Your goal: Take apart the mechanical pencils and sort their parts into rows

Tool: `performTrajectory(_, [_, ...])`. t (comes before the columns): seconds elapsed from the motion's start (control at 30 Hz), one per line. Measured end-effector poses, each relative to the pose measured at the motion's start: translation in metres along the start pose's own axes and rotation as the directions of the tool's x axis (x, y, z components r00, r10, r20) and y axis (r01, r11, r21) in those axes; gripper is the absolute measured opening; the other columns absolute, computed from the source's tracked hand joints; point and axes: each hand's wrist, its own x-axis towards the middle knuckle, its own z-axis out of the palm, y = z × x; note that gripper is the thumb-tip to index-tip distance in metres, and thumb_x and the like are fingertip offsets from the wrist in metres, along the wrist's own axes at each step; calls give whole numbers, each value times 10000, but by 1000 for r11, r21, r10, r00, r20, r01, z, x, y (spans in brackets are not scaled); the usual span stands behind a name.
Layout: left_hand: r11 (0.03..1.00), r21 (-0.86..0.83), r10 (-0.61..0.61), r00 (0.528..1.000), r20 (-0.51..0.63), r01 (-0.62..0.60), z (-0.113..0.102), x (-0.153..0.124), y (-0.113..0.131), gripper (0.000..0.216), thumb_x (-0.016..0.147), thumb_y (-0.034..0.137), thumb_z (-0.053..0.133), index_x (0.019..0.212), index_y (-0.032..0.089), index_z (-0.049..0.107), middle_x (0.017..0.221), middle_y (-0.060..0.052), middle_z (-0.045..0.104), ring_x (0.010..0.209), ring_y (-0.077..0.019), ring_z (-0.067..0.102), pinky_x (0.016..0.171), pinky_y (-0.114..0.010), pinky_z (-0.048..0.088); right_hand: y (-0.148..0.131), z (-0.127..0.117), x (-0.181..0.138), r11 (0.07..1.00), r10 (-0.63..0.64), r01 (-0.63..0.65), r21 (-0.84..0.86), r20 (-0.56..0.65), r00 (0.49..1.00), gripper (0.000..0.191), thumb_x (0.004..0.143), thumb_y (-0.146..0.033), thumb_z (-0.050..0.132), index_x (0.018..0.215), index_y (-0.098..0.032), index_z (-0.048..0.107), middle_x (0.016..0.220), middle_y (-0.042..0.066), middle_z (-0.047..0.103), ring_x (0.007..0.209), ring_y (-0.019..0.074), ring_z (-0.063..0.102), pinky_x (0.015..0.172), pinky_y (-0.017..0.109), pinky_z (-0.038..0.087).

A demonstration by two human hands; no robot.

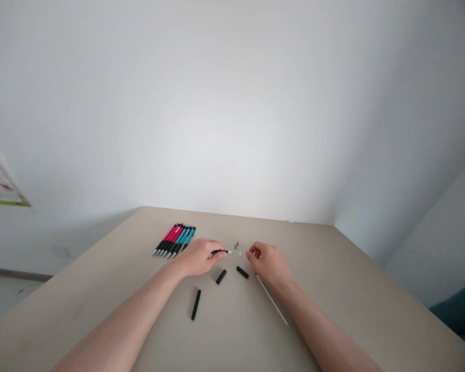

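My left hand [203,256] is closed on a slim black pen part [218,251], whose thin pale tip points right. Across a small gap, my right hand [269,262] has thumb and fingers pinched together; anything between them is too small to make out. Tiny metal-coloured pieces [236,245] and a small whitish piece [240,253] lie between the hands. Nearer to me are two short black tubes, one [221,277] by my left hand and another [242,272] by my right. A long thin white rod [272,300] lies beside my right wrist.
Several red and blue pens [174,240] with black grips lie in a row at the back left of the beige table [232,336]. A longer black tube [196,305] rests toward the front. Behind the table's far edge stands a white wall [232,103].
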Motion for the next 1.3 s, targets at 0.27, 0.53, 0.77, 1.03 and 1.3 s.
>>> performTrajectory(0.27, [1000,28,14,1000,5,-14,-1,0,0,330,922,329,407,696,172,588,638,-7,573,614,-133,512,587,-225,314,5,1,2,1000,11,-10,30,-49,999,135,786,-236,530,730,-202,649,703,18,652,667,148,572,573,234,325])
performTrajectory(0.53, [1000,15,10,1000,9,-10,0,-1,-1,299,904,348,436,747,180,626,681,-22,615,645,-146,548,598,-232,341,8,1,4,992,-12,53,117,-327,945,166,719,-99,430,811,-182,540,831,42,603,716,158,549,631,244,361])
performTrajectory(0.77, [1000,3,-1,1000,7,1,2,-1,-4,304,900,362,439,772,181,647,699,-31,634,668,-154,567,621,-235,365,13,2,6,985,-21,73,155,-317,948,151,701,-97,442,720,-187,562,781,30,601,701,159,538,633,243,365])
performTrajectory(1.03, [1000,23,4,1000,5,-4,0,-1,-2,300,897,362,439,766,190,647,681,-24,627,649,-152,558,609,-235,358,14,6,5,998,23,-14,61,-148,989,219,682,-35,489,755,-174,642,835,56,608,776,169,567,691,249,386])
performTrajectory(1.3, [999,43,0,1000,12,0,-1,-1,0,295,899,360,439,759,194,638,683,-15,628,643,-149,558,592,-231,342,1,-1,0,899,-293,358,253,-259,920,172,783,-104,465,832,-186,608,846,41,635,792,159,571,724,246,416])
